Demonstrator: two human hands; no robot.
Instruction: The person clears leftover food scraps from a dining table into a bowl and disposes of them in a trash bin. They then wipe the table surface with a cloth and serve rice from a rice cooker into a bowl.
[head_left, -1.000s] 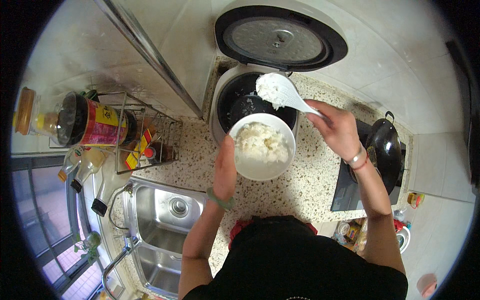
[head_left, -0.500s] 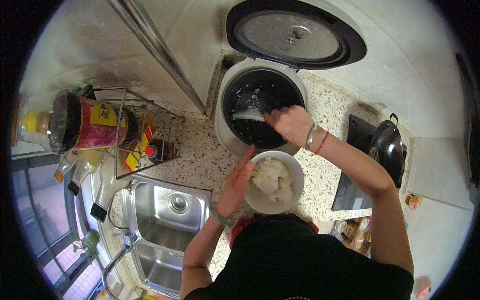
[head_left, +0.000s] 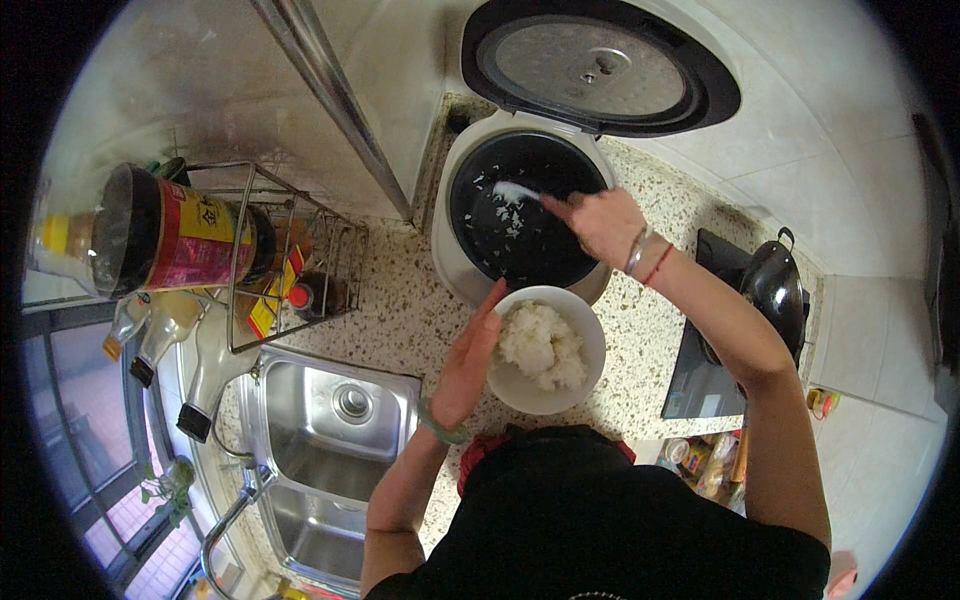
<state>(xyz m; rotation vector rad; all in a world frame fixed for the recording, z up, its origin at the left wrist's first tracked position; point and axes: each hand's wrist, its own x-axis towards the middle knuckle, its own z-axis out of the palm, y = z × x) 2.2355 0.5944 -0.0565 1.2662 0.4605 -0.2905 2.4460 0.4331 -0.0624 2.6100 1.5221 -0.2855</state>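
Observation:
A rice cooker (head_left: 452, 270) with its lid raised stands against the far wall; grains of rice cling inside its dark inner pot (head_left: 540, 245). Over the pot, my right hand (head_left: 605, 225) is closed around a pale rice paddle (head_left: 513, 191), its blade pointing left among the grains. A white bowl (head_left: 545, 399) heaped with cooked rice (head_left: 543, 345) sits just in front of the cooker. Along the bowl's left side lies my left hand (head_left: 468, 365), fingers long and pointing at the cooker, thumb at the rim, steadying it. The bowl hides some of the grip.
To the left are a steel double sink (head_left: 340, 455), a faucet (head_left: 235, 510) and a wire rack (head_left: 300, 215) with bottles. A black wok (head_left: 775, 295) stands on the cooktop (head_left: 700, 385) at the right. The open lid (head_left: 600, 70) rises behind the pot.
My right hand and the rice paddle have shifted away from me and slightly right, so the blade is higher in the pot. The bowl and left hand have edged toward the cooker.

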